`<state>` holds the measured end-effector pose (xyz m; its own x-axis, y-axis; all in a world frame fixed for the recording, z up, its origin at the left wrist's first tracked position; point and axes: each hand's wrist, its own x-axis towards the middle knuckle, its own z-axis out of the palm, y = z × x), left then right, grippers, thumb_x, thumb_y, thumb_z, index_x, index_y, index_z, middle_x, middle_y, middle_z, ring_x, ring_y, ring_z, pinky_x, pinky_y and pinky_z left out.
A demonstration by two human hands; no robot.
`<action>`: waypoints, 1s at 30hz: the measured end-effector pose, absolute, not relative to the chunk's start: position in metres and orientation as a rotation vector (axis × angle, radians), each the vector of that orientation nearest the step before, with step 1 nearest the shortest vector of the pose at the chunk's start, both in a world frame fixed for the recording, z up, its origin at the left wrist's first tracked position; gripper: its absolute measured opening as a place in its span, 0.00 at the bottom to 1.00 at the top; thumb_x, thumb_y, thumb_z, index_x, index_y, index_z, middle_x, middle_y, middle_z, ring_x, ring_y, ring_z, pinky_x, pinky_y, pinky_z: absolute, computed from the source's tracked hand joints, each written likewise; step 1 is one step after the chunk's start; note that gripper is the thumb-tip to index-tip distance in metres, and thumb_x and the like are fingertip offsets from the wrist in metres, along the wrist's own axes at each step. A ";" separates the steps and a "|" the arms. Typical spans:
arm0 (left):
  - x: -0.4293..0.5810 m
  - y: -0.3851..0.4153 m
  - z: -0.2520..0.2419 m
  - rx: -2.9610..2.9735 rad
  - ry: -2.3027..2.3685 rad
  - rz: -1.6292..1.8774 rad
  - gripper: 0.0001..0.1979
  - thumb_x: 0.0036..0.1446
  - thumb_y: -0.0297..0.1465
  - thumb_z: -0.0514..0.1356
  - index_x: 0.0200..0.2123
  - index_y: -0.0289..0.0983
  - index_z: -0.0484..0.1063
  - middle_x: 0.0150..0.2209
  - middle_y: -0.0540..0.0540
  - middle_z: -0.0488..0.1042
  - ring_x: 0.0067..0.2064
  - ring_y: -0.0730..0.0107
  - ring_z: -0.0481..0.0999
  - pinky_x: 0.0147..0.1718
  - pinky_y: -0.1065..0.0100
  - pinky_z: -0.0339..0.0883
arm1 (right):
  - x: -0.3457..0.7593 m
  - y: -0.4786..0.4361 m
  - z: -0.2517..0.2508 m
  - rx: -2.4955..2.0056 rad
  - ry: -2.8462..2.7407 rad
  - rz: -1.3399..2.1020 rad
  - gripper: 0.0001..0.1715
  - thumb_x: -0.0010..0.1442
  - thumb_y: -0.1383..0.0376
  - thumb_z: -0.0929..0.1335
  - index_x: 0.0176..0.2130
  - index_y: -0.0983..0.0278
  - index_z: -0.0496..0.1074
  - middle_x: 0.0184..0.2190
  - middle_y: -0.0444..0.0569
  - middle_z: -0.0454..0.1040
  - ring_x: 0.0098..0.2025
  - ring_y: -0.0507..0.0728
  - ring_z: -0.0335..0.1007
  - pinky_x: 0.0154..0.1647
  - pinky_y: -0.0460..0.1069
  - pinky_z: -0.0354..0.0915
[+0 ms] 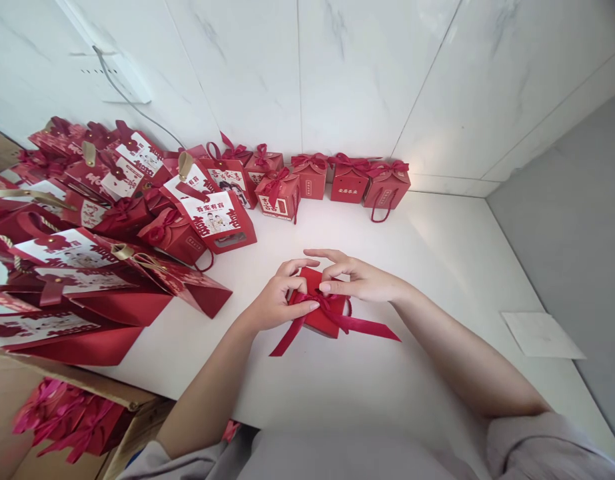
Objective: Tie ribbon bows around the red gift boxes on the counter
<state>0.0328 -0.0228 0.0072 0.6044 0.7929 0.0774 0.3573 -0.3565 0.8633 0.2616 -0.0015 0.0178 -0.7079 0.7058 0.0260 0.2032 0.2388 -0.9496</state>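
A small red gift box [323, 319] lies on the white counter [437, 267] right in front of me. A dark red ribbon [364, 326] is wrapped over its top, its two tails trailing left and right onto the counter. My left hand [277, 300] pinches the ribbon at the box's left side. My right hand [360, 280] pinches the ribbon loop at the box's top, fingers curled. The two hands nearly touch over the knot.
A row of finished red boxes with bows [350, 177] lines the marble wall. Larger red gift bags [87, 267] pile up at the left. A cardboard carton with pink ribbons [72, 420] sits at lower left. A white paper [542, 335] lies at right.
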 end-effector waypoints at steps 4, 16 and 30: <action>0.033 -0.023 0.009 1.927 0.905 0.640 0.15 0.54 0.32 0.64 0.22 0.38 0.61 0.59 0.44 0.63 0.64 0.56 0.60 0.61 0.54 0.60 | 0.267 0.001 0.024 -0.760 -2.151 1.509 0.11 0.57 0.56 0.72 0.30 0.61 0.74 0.67 0.47 0.53 0.70 0.63 0.42 0.65 0.62 0.52; 0.033 -0.025 0.014 2.167 1.148 0.736 0.13 0.50 0.39 0.68 0.25 0.38 0.70 0.58 0.45 0.66 0.61 0.54 0.62 0.61 0.52 0.58 | 0.267 0.001 0.024 -0.813 -2.107 1.610 0.15 0.60 0.57 0.69 0.27 0.63 0.67 0.64 0.49 0.58 0.65 0.62 0.54 0.59 0.59 0.58; 0.021 -0.014 0.001 1.780 0.989 0.751 0.15 0.60 0.38 0.56 0.24 0.37 0.68 0.60 0.43 0.65 0.56 0.56 0.69 0.57 0.54 0.62 | 0.264 0.004 0.013 -0.785 -2.013 1.557 0.14 0.58 0.53 0.71 0.35 0.60 0.78 0.65 0.52 0.59 0.68 0.64 0.49 0.65 0.63 0.50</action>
<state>0.0208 -0.0139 0.0011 0.4879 0.8703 0.0679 0.2987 -0.2395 0.9238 0.2643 0.0041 0.0126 -0.7238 0.6897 0.0230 0.1514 0.1912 -0.9698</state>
